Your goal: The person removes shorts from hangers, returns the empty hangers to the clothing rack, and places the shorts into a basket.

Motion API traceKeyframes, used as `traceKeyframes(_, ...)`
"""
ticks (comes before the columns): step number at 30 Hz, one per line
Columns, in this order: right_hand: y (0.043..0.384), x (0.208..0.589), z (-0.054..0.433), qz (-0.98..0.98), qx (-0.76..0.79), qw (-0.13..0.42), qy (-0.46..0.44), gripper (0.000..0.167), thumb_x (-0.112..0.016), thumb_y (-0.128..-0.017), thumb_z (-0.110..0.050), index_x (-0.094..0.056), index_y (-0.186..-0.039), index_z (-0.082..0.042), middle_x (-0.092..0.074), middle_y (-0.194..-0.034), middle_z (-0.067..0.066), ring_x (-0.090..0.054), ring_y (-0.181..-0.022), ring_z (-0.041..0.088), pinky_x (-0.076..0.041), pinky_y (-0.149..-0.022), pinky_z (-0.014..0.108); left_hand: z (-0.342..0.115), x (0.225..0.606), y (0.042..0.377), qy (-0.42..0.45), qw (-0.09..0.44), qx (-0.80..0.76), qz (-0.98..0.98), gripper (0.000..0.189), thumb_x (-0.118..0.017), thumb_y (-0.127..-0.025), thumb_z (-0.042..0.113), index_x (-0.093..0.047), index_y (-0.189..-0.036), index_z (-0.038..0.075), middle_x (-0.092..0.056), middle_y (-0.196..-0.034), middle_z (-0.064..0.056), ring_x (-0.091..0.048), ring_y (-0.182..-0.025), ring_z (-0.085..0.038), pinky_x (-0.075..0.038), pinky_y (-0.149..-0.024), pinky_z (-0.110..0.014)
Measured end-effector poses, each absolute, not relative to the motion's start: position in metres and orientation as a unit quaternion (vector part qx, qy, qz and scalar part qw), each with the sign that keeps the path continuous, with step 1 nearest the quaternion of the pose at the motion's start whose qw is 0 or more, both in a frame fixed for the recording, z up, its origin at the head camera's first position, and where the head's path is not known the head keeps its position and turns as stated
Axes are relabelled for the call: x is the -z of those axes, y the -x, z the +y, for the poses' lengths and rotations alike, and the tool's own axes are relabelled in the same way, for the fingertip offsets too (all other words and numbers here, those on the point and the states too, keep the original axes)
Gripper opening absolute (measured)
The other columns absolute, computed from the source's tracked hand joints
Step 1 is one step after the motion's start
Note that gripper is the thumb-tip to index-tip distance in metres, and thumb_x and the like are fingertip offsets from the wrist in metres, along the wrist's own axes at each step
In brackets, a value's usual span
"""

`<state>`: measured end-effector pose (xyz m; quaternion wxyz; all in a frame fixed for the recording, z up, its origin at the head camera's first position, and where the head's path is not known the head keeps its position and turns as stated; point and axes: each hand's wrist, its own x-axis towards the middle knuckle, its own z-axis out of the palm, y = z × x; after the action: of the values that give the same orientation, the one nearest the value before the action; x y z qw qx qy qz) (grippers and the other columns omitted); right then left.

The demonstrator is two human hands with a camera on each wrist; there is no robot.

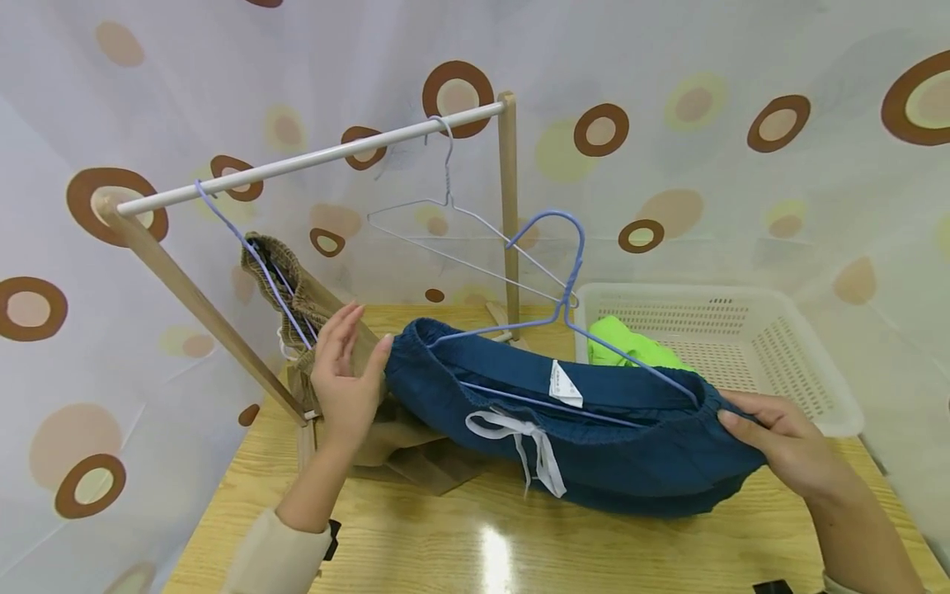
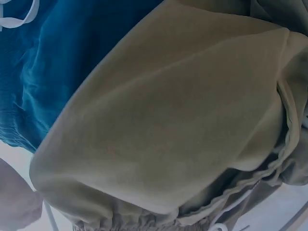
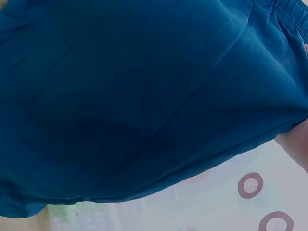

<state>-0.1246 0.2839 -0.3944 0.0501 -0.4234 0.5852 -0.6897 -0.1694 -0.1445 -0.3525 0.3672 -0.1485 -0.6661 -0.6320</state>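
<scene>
A pair of dark blue shorts (image 1: 631, 445) with a white drawstring (image 1: 530, 445) hangs on a pale blue wire hanger (image 1: 567, 272), held just above the wooden table (image 1: 482, 544). My right hand (image 1: 772, 441) pinches the right end of the waistband. At the waistband's left end my left hand (image 1: 345, 379) stands with fingers straight, its thumb touching the cloth. The blue shorts (image 3: 134, 96) fill the right wrist view, with my fingers (image 3: 296, 142) at the edge. Tan shorts (image 2: 168, 120) beside the blue shorts (image 2: 57, 62) fill the left wrist view.
A wooden rack with a white rod (image 1: 297, 161) stands at the back left. It carries tan shorts (image 1: 285, 280) on a hanger and a bare white wire hanger (image 1: 445, 206). A white perforated basket (image 1: 742, 330) at the right holds a green garment (image 1: 631, 342).
</scene>
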Motion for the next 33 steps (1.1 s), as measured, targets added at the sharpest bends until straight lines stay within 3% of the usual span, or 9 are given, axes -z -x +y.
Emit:
traceKeyframes(3, 0.125, 0.392, 0.291, 0.586, 0.682, 0.053, 0.434, 0.051, -0.020, -0.090, 0.024, -0.036, -0.137, 0.009, -0.048, -0.140, 0.007, -0.047, -0.126, 0.012, -0.044, -0.098, 0.018, -0.142, 0.354, 0.168, 0.172, 0.332, 0.600, -0.707, 0.041, -0.063, -0.081, -0.009, -0.053, -0.120, -0.013, -0.049, -0.129, -0.007, -0.045, -0.124, -0.014, -0.035, -0.107, -0.020)
traceKeyframes(6, 0.125, 0.389, 0.297, 0.579, 0.678, 0.060, 0.449, 0.049, -0.019, -0.090, 0.024, -0.033, -0.136, 0.014, -0.047, -0.140, 0.010, -0.048, -0.126, 0.015, -0.045, -0.097, 0.020, -0.141, 0.356, 0.166, 0.185, 0.287, 0.551, -0.761, 0.046, -0.067, -0.080, -0.006, -0.054, -0.124, -0.006, -0.048, -0.133, -0.015, -0.043, -0.126, -0.016, -0.035, -0.106, -0.016)
traceKeyframes(10, 0.126, 0.387, 0.305, 0.574, 0.676, 0.060, 0.459, 0.046, -0.019, -0.089, 0.025, -0.033, -0.133, 0.019, -0.047, -0.140, 0.013, -0.048, -0.126, 0.017, -0.045, -0.097, 0.021, -0.141, 0.358, 0.164, 0.186, 0.219, 0.484, -0.827, 0.048, -0.072, -0.078, 0.005, -0.058, -0.124, 0.003, -0.055, -0.128, -0.014, -0.050, -0.121, -0.023, -0.043, -0.101, -0.027)
traceKeyframes(14, 0.124, 0.386, 0.312, 0.587, 0.666, 0.058, 0.456, 0.047, -0.020, -0.088, 0.026, -0.035, -0.132, 0.019, -0.048, -0.139, 0.012, -0.048, -0.126, 0.016, -0.044, -0.099, 0.020, -0.143, 0.360, 0.162, 0.191, 0.142, 0.459, -0.856, 0.045, -0.072, -0.079, 0.012, -0.060, -0.122, 0.004, -0.061, -0.122, -0.016, -0.056, -0.115, -0.030, -0.047, -0.096, -0.044)
traceKeyframes(19, 0.120, 0.384, 0.319, 0.617, 0.651, 0.071, 0.437, 0.051, -0.022, -0.088, 0.026, -0.039, -0.134, 0.012, -0.050, -0.138, 0.005, -0.050, -0.124, 0.011, -0.045, -0.096, 0.018, -0.141, 0.366, 0.159, 0.204, 0.073, 0.436, -0.874, 0.046, -0.071, -0.080, 0.017, -0.059, -0.122, 0.000, -0.062, -0.121, -0.018, -0.058, -0.113, -0.032, -0.049, -0.093, -0.043)
traceKeyframes(22, 0.118, 0.383, 0.322, 0.627, 0.647, 0.084, 0.425, 0.053, -0.022, -0.088, 0.026, -0.040, -0.135, 0.009, -0.051, -0.138, 0.002, -0.051, -0.123, 0.010, -0.045, -0.096, 0.017, -0.137, 0.370, 0.157, 0.226, 0.065, 0.414, -0.879, 0.039, -0.070, -0.081, 0.018, -0.064, -0.115, 0.000, -0.066, -0.112, -0.017, -0.066, -0.091, -0.025, -0.054, -0.083, -0.036)
traceKeyframes(26, 0.119, 0.385, 0.323, 0.611, 0.657, 0.099, 0.430, 0.053, -0.021, -0.088, 0.027, -0.038, -0.135, 0.010, -0.050, -0.138, 0.005, -0.050, -0.124, 0.012, -0.045, -0.097, 0.018, -0.129, 0.377, 0.154, 0.262, 0.072, 0.396, -0.877, 0.025, -0.069, -0.082, 0.017, -0.068, -0.103, 0.003, -0.071, -0.097, -0.010, -0.065, -0.075, -0.017, -0.053, -0.072, -0.025)
traceKeyframes(33, 0.119, 0.389, 0.323, 0.622, 0.658, 0.088, 0.415, 0.057, -0.023, -0.088, 0.027, -0.042, -0.136, 0.003, -0.050, -0.138, 0.001, -0.047, -0.125, 0.006, -0.042, -0.097, 0.013, -0.119, 0.390, 0.149, 0.279, 0.136, 0.382, -0.871, 0.021, -0.071, -0.080, 0.018, -0.070, -0.096, 0.004, -0.072, -0.087, -0.007, -0.068, -0.077, -0.016, -0.054, -0.068, -0.022)
